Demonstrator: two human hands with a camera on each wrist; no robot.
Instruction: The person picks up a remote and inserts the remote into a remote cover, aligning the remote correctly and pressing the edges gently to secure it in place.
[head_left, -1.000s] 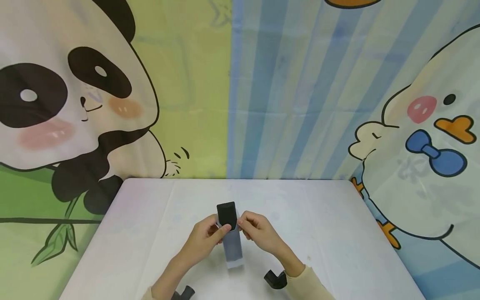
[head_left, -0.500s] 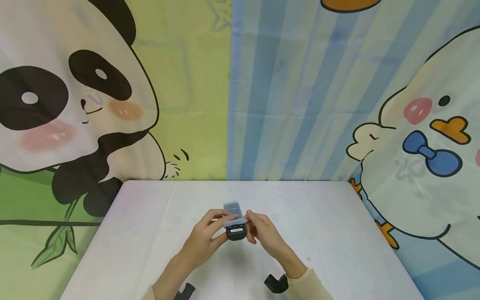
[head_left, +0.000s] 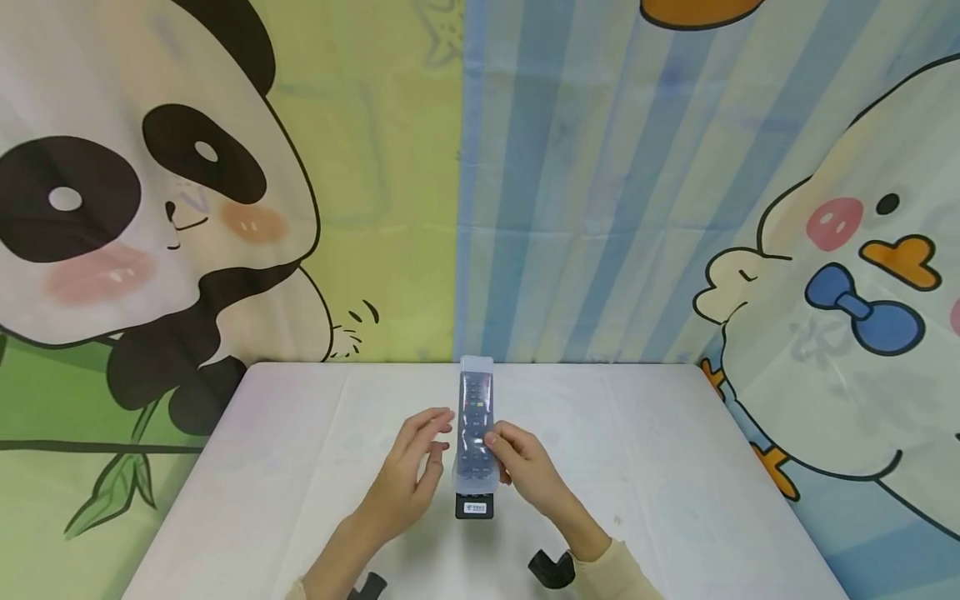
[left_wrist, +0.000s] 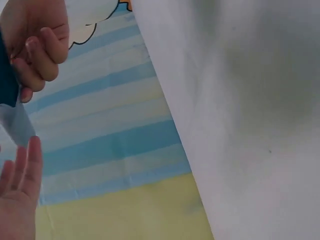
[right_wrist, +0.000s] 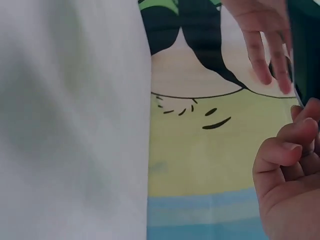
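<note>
A dark remote control (head_left: 474, 506) sits most of the way inside a clear bluish sleeve (head_left: 476, 483). Its buttons show through the plastic, and its labelled black end sticks out on the near side. My right hand (head_left: 529, 468) pinches the sleeved remote at its right edge, thumb on top. Left of it, my left hand (head_left: 405, 475) has its fingers extended and spread, with a small gap between them and the sleeve. In the left wrist view, the left hand (left_wrist: 20, 195) appears below the sleeve (left_wrist: 17, 122); the right wrist view shows the right hand's curled fingers (right_wrist: 285, 150).
The white table (head_left: 315, 467) lies under both hands. A black angled piece (head_left: 552, 570) is beside the right sleeve cuff, and another (head_left: 369, 587) is by the left forearm. Behind the table hangs a cartoon-printed cloth (head_left: 390, 208).
The sleeved remote has turned from its black end pointing away to its buttons facing up and that end nearest. The left hand has let go and moved slightly left; the right hand now holds it.
</note>
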